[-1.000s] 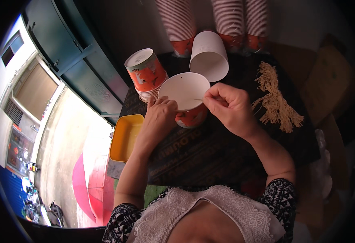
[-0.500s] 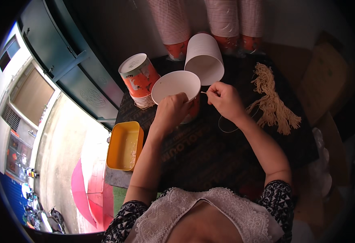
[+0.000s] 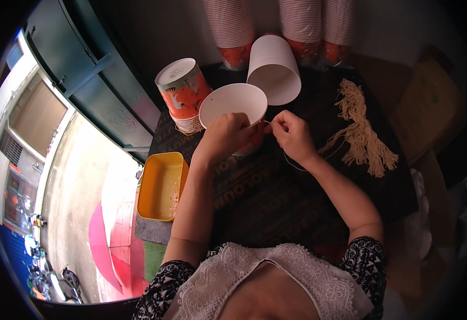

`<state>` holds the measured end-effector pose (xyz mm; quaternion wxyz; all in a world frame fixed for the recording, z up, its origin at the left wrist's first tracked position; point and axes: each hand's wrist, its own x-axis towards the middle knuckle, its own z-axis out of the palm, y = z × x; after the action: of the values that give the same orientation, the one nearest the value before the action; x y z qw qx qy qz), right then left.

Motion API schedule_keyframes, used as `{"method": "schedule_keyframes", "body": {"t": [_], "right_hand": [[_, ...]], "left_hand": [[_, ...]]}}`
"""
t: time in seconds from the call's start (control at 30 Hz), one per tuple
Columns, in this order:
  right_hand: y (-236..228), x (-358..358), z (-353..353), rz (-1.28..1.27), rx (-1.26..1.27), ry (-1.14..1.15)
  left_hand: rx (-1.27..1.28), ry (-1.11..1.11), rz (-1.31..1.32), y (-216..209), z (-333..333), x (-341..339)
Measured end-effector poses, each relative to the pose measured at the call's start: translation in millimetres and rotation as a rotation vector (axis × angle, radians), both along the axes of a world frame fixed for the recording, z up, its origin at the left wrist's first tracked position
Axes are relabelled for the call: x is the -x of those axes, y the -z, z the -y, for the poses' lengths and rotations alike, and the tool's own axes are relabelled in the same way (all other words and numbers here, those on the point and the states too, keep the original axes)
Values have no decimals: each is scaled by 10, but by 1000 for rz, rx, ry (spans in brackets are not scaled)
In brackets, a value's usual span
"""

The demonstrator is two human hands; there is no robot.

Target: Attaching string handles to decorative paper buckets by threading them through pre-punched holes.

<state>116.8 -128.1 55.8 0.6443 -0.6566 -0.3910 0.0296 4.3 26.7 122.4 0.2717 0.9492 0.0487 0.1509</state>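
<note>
A paper bucket (image 3: 220, 104), white inside and orange outside, stands mouth up in the middle of the dark table. My left hand (image 3: 226, 134) grips its near rim, with the fingers hidden inside. Just right of the rim, my right hand (image 3: 292, 134) is closed in a pinch on the end of a thin beige cord (image 3: 295, 166). The cord reaches toward the bucket's side and trails below my hand to the right. A bundle of beige cords (image 3: 365, 133) lies on the table at the right.
Upside-down orange buckets (image 3: 183, 93) stand nested at the left. Behind lies a white-lined bucket (image 3: 274, 80) on its side, before tall stacks of buckets (image 3: 227, 26). A yellow tub (image 3: 162, 186) with small pale bits sits at the left table edge. A green metal door (image 3: 97, 80) stands beyond.
The view has shifted slightly. My right hand has come closer to the bucket's side, still pinching the cord. My left hand keeps its grip on the rim.
</note>
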Motion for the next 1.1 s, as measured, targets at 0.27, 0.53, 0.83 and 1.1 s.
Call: {"method": "schedule_keyframes", "body": {"t": [0.27, 0.53, 0.83, 1.1], "right_hand": [[55, 72, -43, 160, -52, 45], [55, 88, -48, 194, -85, 52], [34, 105, -47, 222, -86, 60], [40, 97, -49, 253, -73, 89]], "left_hand": [[9, -22, -36, -34, 16, 25], [-7, -18, -25, -29, 36, 32], [-37, -29, -13, -31, 51, 36], [-40, -36, -7, -16, 71, 27]]}}
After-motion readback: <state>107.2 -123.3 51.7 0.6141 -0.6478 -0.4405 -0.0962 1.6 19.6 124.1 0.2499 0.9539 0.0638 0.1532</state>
